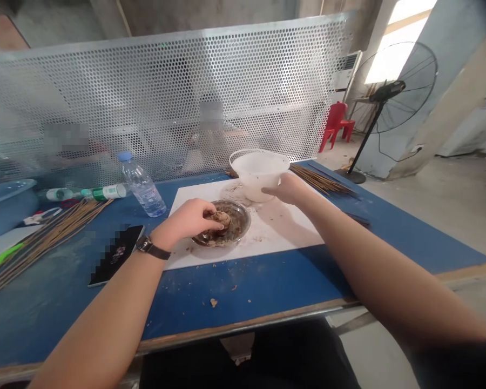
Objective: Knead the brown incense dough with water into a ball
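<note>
My left hand, with a dark-strapped watch on its wrist, is closed round a rough brown lump. The lump is over a shallow metal bowl, which has wet brown residue inside; I cannot tell whether it touches the bottom. Just behind and right of the bowl, my right hand grips the side of a white plastic bucket, thumb in front and the other fingers mostly hidden. The bucket stands upright or nearly so, its thin handle to the left. Both containers are at a white sheet dotted with brown crumbs.
On the blue table are a water bottle, a phone and bundles of thin brown sticks. A blue basin stands at left. Behind rises a perforated metal screen, with people beyond; a fan stands right.
</note>
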A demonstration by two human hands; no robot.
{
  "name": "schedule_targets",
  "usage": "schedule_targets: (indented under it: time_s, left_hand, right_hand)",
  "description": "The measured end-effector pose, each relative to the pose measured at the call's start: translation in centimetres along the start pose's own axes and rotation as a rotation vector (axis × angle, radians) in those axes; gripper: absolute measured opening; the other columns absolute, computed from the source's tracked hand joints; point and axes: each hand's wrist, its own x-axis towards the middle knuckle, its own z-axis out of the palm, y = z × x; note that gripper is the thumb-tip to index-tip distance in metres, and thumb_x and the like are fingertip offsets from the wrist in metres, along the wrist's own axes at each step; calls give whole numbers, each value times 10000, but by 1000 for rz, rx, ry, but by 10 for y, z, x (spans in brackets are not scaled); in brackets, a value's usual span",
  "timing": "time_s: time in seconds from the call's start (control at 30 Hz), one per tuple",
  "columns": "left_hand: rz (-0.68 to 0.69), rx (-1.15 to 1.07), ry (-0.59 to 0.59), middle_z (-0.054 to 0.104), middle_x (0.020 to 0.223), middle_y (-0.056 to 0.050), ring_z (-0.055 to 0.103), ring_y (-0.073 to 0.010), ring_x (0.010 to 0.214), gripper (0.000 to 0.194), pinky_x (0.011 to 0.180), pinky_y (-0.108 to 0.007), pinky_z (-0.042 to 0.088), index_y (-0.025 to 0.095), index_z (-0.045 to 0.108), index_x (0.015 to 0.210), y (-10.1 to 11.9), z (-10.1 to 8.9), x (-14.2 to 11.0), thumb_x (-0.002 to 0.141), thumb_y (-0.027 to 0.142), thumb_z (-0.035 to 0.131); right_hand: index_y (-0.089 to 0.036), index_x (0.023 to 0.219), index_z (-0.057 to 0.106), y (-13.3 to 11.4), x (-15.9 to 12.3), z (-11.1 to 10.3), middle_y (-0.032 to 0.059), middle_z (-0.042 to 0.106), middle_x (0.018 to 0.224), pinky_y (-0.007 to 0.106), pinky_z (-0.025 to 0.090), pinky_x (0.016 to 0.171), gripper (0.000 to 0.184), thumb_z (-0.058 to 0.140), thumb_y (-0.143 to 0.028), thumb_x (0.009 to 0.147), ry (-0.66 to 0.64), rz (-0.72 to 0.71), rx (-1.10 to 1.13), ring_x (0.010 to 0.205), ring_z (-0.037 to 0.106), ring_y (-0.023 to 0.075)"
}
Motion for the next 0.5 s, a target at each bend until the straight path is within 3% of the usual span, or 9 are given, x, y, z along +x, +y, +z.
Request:
schedule_targets:
  time_s: [0.1,0.5]
  left_hand:
    - [-27,-32,-11,695,746,-46,621,-210,647,338,537,-308,400,213,668,709,1,0,-1,747,548,700]
    - [21,-21,45,743,806,-46,669,-242,734,306,590,-314,429,215,710,774,0,4,1,760,520,696]
  right_hand:
    - [-167,1007,661,3,4,11,170,707,1071,442,518,860,394,845,-358,715,139,-38,-155,1153,615,404]
    - [-90,1014,698,-21,20,59,195,748,1028,330,537,746,490,823,-480,746,225,50,-201,971,706,300]
